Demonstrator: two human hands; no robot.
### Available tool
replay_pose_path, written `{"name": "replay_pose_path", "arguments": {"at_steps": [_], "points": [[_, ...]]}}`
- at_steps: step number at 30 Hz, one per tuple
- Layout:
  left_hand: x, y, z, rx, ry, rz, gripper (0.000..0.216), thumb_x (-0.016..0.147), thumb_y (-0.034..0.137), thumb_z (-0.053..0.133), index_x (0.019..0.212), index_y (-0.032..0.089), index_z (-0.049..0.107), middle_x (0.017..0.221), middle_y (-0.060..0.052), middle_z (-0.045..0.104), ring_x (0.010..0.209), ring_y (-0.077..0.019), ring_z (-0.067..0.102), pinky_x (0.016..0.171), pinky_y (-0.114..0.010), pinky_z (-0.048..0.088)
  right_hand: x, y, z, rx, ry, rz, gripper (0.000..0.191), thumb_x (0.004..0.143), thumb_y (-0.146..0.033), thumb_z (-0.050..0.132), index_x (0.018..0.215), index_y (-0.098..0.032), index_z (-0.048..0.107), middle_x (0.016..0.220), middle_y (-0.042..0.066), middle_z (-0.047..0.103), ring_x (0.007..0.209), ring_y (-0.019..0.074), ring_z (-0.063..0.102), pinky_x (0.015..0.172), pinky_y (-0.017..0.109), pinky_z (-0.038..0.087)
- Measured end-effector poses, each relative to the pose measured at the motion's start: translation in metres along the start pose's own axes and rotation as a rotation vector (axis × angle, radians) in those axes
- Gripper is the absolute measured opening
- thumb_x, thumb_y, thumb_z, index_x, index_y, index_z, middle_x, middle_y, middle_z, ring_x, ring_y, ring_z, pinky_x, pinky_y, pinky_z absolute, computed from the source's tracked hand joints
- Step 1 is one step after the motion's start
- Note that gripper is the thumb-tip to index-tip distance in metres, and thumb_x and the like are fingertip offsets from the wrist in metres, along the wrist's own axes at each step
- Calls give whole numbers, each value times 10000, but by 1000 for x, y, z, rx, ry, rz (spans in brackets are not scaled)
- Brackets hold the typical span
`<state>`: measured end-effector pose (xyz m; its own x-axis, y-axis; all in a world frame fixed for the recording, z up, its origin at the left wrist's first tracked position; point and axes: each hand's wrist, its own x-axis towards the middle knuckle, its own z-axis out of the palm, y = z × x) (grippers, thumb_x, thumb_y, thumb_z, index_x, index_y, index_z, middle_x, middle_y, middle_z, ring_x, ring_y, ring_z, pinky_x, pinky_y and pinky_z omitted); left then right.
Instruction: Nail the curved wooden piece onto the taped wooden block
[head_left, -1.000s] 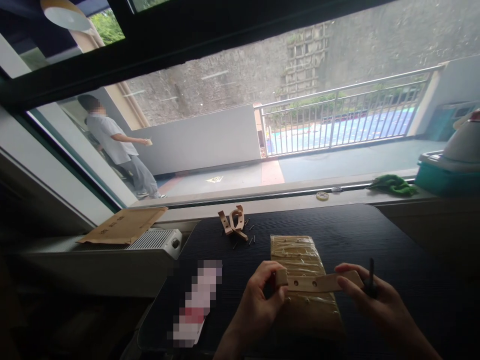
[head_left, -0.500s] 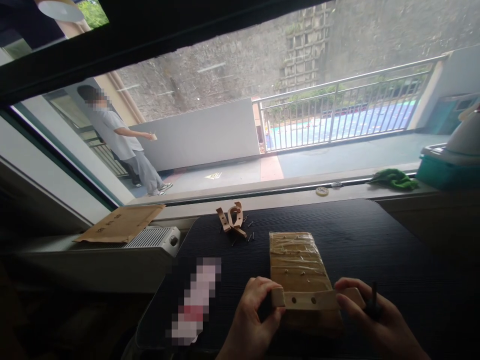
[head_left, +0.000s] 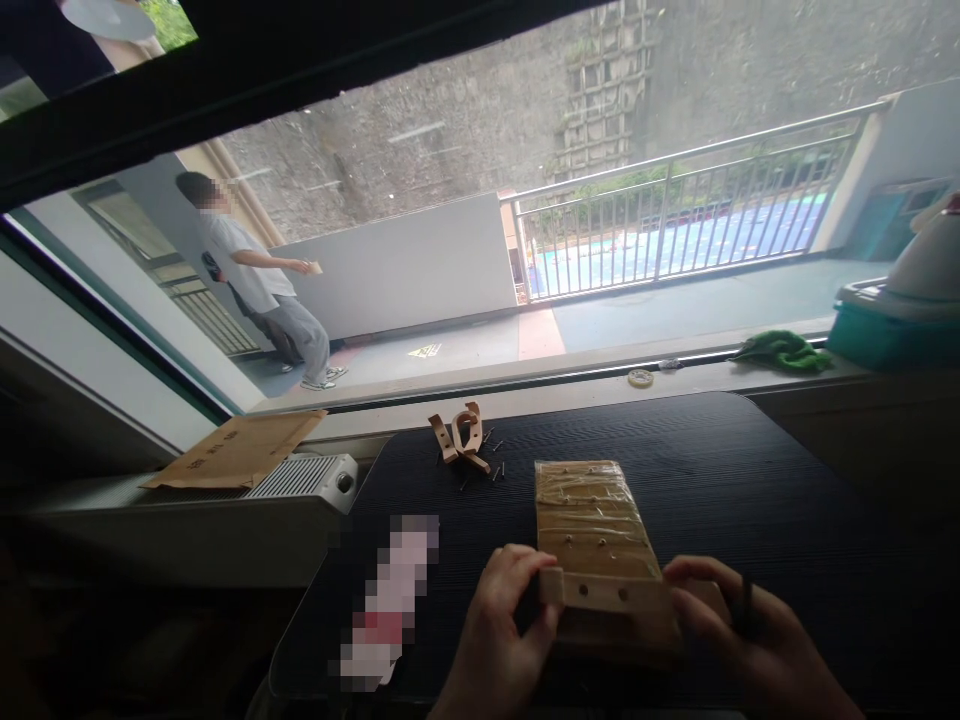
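A pale wooden strip with two holes [head_left: 604, 592] and bent ends lies across the near part of a flat brown block [head_left: 581, 515] bound in clear tape. My left hand [head_left: 499, 625] pinches the strip's left end between thumb and fingers. At the other end, my right hand [head_left: 757, 635] grips it the same way. A dark, thin upright tool [head_left: 746, 600] also shows at the right hand's fingers; its kind is too dark to make out. Several small screw heads stand up from the block's top beyond the strip.
Further back on the black table [head_left: 697, 430] are curved wooden pieces [head_left: 469, 435] with scattered screws [head_left: 499, 470]. A blurred pinkish item [head_left: 397, 590] lies to the left. Tape [head_left: 640, 378] and a green cloth [head_left: 784, 352] rest on the sill. Outside the window walks a person [head_left: 251, 265].
Both hands keep hold of the strip, which stays at about the same place on the block. The person outside has moved slightly to the right. The view has shifted a little.
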<state>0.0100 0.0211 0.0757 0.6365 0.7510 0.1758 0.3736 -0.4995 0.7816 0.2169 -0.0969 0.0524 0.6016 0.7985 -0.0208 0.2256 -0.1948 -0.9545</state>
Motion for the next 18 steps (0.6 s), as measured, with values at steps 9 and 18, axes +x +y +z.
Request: {"name": "replay_pose_path", "arguments": {"at_steps": [9,18], "points": [[28,-4,20,-142,90,-20,195,842,198,448,991,161,570,1401,-111,402,1306,-248,361,1070,-405,331,22,-8,24,226,7,126,404,679,-552,567,811,-175,632,561,-8,550,521,137,486,456,225,356],[-22,-33,30,106,200,212,252,760,207,519,1008,197,559,1344,-122,464,1238,-310,440,973,-455,423,-7,17,18,308,-131,229,385,690,-543,579,812,-180,619,600,12,599,556,150,511,506,239,383]]}}
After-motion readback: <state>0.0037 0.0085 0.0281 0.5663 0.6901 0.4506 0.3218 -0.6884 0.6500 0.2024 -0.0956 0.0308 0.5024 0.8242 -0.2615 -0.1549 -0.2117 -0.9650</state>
